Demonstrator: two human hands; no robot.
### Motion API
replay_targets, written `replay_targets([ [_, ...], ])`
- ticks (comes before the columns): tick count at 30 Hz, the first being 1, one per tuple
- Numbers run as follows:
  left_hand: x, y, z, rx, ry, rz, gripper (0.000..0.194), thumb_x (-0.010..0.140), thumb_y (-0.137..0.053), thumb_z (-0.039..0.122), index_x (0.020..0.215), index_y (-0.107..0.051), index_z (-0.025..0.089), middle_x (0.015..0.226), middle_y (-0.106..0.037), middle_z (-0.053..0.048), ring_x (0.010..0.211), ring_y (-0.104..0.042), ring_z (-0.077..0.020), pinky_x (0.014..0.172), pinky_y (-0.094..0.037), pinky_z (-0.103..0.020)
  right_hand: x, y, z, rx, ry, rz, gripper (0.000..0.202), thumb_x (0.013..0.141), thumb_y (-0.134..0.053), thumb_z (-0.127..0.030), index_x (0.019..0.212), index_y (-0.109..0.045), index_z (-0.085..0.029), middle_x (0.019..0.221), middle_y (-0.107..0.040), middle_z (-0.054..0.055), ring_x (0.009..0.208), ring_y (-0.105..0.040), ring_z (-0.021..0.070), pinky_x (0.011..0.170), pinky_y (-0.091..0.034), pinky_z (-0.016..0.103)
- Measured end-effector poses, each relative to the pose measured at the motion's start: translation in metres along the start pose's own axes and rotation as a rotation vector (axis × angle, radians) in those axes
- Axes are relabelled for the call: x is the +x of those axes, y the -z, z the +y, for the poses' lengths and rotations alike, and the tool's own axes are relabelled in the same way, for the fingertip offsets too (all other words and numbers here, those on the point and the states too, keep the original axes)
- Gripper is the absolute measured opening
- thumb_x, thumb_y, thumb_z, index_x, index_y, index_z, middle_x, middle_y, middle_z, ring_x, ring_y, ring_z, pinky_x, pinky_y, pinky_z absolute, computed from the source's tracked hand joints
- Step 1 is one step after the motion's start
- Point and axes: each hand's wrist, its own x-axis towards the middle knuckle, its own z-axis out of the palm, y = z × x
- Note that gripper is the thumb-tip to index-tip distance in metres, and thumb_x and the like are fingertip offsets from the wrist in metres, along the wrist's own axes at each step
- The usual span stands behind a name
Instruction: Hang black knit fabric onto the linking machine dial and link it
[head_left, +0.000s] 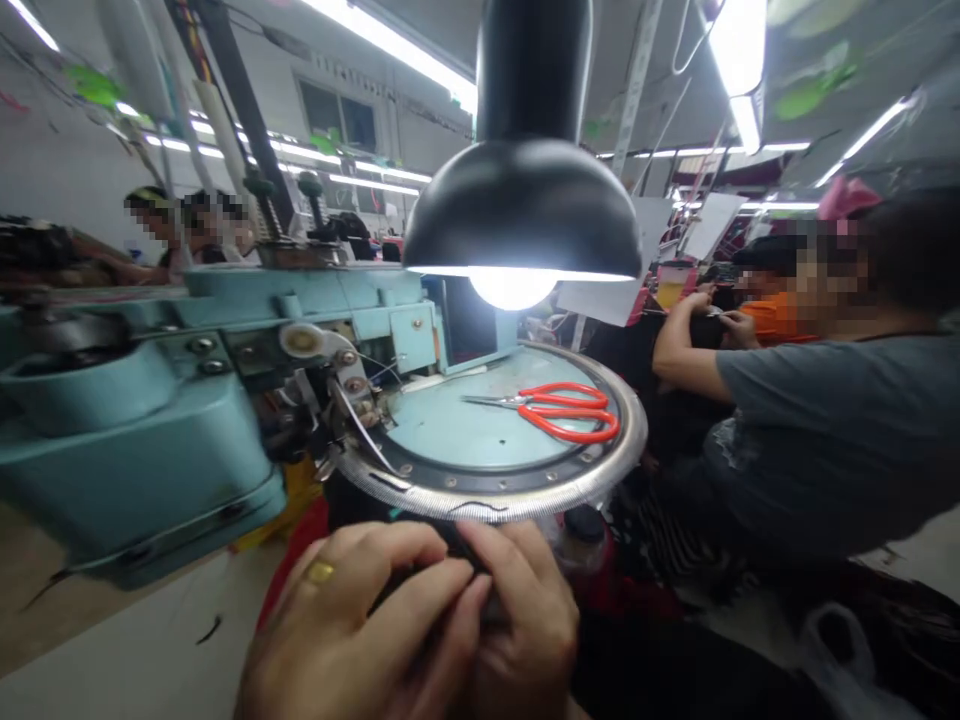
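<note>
Just below the front rim of a round needle dial (480, 505), both hands come together with fingertips nearly touching. My left hand (352, 610), with a gold ring, is closed in a pinch on dark knitted fabric (391, 585). Beside it, my right hand (517, 610) pinches the same dark piece, which the fingers mostly hide. A short dark thread (480, 506) lies on the dial's toothed rim right above the fingertips. Red-handled scissors (566, 410) rest on the pale green plate (450, 430) inside the dial, their blades pointing left.
The green machine body (150, 450) fills the left side, with a thread wheel (302, 341) at its head. A black lamp (521, 215) hangs low over the plate, lit. A person in a grey shirt (832, 400) sits close at the right. A clear plastic bag (847, 660) lies lower right.
</note>
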Motion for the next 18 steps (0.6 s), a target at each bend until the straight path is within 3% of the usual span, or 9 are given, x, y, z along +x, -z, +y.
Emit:
replay_targets([
  [7,0.021,0.012,-0.044,-0.096,-0.116,-0.113,0.021,0.092,-0.062,0.018,0.108,-0.071,0.027,0.106,-0.071,-0.002,0.101,-0.066,-0.02,0.09,-0.054,-0.032,0.013,-0.002,-0.004,0.11,-0.095,0.002,0.027,0.079,-0.069,-0.007,0.099,-0.076,-0.023,0.082,-0.074,0.003,0.07,-0.072,0.0161,0.068,-0.06,0.025],
  [18,0.029,0.006,-0.038,-0.141,-0.156,-0.086,0.024,0.093,-0.057,0.008,0.106,-0.07,0.022,0.102,-0.073,-0.001,0.097,-0.067,-0.0152,0.088,-0.054,-0.026,0.017,0.0,-0.005,0.11,-0.098,0.017,0.023,0.076,-0.07,-0.008,0.092,-0.077,-0.023,0.073,-0.072,0.001,0.061,-0.07,0.0137,0.059,-0.059,0.021],
])
